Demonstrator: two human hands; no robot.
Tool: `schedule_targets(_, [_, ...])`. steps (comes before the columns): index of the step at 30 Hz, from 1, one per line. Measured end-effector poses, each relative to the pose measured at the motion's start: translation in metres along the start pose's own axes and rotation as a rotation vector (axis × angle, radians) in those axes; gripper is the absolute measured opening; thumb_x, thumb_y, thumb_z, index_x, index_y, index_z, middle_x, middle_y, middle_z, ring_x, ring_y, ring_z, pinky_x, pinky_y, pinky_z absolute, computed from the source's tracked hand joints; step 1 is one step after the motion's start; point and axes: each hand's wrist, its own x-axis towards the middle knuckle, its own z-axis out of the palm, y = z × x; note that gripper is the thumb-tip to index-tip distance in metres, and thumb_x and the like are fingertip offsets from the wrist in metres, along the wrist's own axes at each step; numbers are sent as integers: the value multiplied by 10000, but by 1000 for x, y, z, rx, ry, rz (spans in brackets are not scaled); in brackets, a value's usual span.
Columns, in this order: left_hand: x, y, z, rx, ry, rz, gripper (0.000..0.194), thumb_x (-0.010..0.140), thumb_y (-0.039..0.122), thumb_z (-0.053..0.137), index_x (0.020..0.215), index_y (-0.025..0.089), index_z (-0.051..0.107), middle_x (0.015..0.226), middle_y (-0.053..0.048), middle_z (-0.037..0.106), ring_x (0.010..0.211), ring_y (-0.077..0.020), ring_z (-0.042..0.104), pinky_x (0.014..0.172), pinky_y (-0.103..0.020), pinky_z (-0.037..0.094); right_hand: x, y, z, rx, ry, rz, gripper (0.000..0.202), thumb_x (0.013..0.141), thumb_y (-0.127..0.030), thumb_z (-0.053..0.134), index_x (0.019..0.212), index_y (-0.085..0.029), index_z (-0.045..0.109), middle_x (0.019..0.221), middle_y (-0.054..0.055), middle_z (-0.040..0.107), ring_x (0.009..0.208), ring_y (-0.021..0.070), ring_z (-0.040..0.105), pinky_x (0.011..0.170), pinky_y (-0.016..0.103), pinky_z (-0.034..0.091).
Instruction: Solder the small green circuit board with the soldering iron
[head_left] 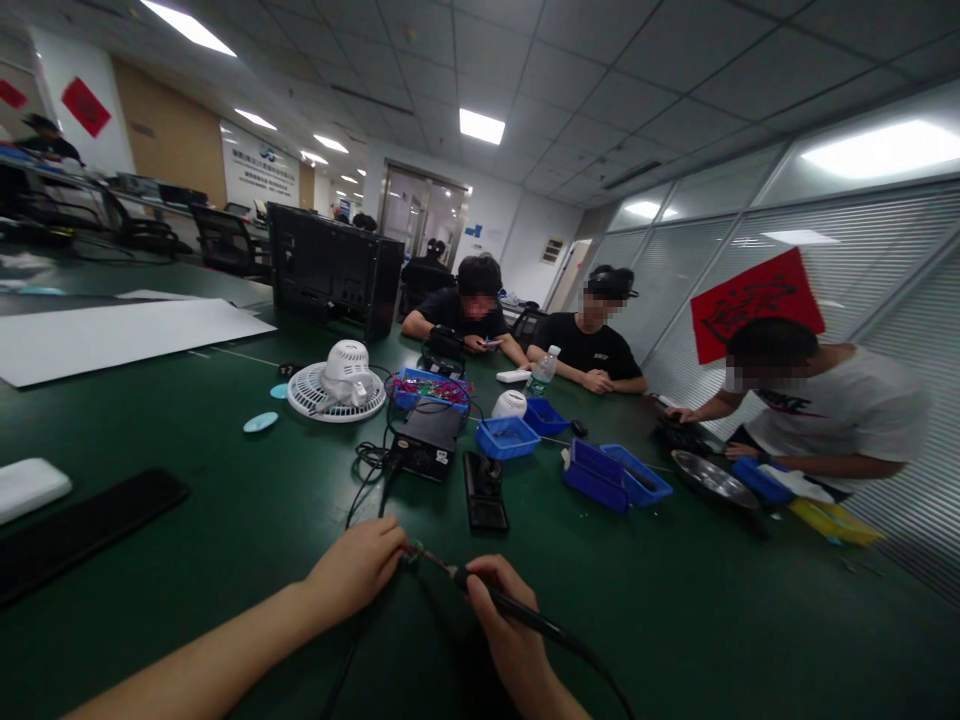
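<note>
My right hand [504,610] is closed around the black handle of a soldering iron [525,612], whose cable runs off toward the bottom edge. The iron's metal tip points left and meets, or nearly meets, a small green circuit board with red wire [412,552]. My left hand [365,560] pinches that small piece close to the table top; its fingertips partly cover it. Just beyond my hands lies a black soldering iron stand [486,492]. Behind it sits a black soldering station box [429,440] with black cables at its left.
A blue tray of red wires [403,400], a white fan part [337,390] and blue bins [508,437] stand farther back. A black monitor [334,270] and a water bottle [543,370] are beyond. Several people sit around the green table [247,520]. A metal pan [714,480] lies right.
</note>
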Motion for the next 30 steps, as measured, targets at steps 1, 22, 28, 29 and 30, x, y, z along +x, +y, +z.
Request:
schedule_targets(1, [0,0,1,-4,4,0,191,929,195,398,926,197,589,913,-41,588,857,-188,577,758,-291,446,0,1,0,-1,-3,-1,127,838,-259,575,770,-178,646,708,20,655,660,178,626,622,228,477])
schedule_targets(22, [1,4,-6,-28,-11,-21,198,928,209,406,879,206,598,894,-32,592,846,-174,583,744,-263,431,-2,5,0,-66,-14,-59,184,868,-292,537,795,-175,658,743,35,670,710,188,640,670,247,481])
schedule_targets(28, [-1,2,-5,-20,13,12,202,927,210,399,911,215,601,901,-25,591,856,-169,580,750,-260,427,-2,3,-1,-83,-10,-102,173,858,-261,536,830,-179,686,781,46,698,739,193,659,691,254,505])
schedule_targets(29, [-1,1,-5,-22,20,18,202,925,210,400,910,215,601,896,-24,590,852,-168,579,744,-260,427,-2,2,-1,-86,-10,-109,171,860,-256,535,831,-181,687,779,44,698,738,192,660,691,254,506])
schedule_targets(30, [-1,1,-5,-22,26,22,201,924,209,400,908,215,600,891,-24,589,848,-169,579,739,-261,427,-2,2,-1,-87,-11,-117,170,861,-251,534,834,-181,687,780,43,698,737,191,660,692,255,506])
